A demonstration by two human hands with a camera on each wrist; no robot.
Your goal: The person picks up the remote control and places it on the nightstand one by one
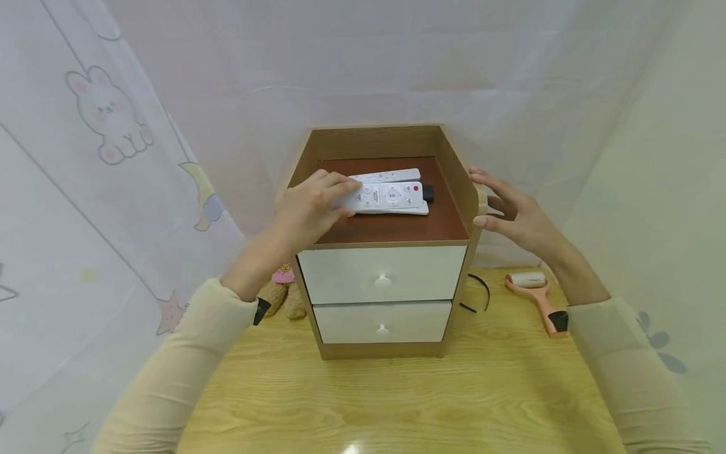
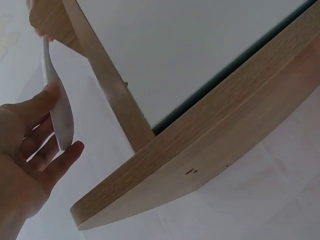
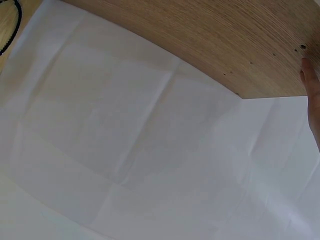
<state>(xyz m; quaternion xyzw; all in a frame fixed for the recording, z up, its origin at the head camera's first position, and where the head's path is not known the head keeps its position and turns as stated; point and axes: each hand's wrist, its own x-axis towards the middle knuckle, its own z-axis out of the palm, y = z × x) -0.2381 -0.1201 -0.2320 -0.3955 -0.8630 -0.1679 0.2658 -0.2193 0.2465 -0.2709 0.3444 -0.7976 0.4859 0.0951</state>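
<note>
My left hand (image 1: pixel 317 205) holds a white remote control (image 1: pixel 392 196) with a red button by its near end, over the top tray of a small wooden cabinet (image 1: pixel 397 234). In the left wrist view this remote (image 2: pixel 61 117) shows edge-on between thumb and fingers. Another white remote (image 1: pixel 405 174) lies behind it, and the edge of a further white one (image 1: pixel 422 209) peeks out below. A black object (image 1: pixel 428 193) is partly hidden at its far end. At the cabinet's right side panel (image 1: pixel 462 183), my right hand (image 1: pixel 513 211) grips the edge, thumb at the front and forefinger over the top.
Two white drawers (image 1: pixel 340 277) with knobs are closed in the cabinet front. On the wooden table (image 1: pixel 374 403) to the right are a black headband (image 1: pixel 486 291) and an orange lint roller (image 1: pixel 539 296). A brown plush toy (image 1: pixel 295 302) sits at the left, partly hidden. Patterned curtains (image 1: pixel 227 94) surround the table.
</note>
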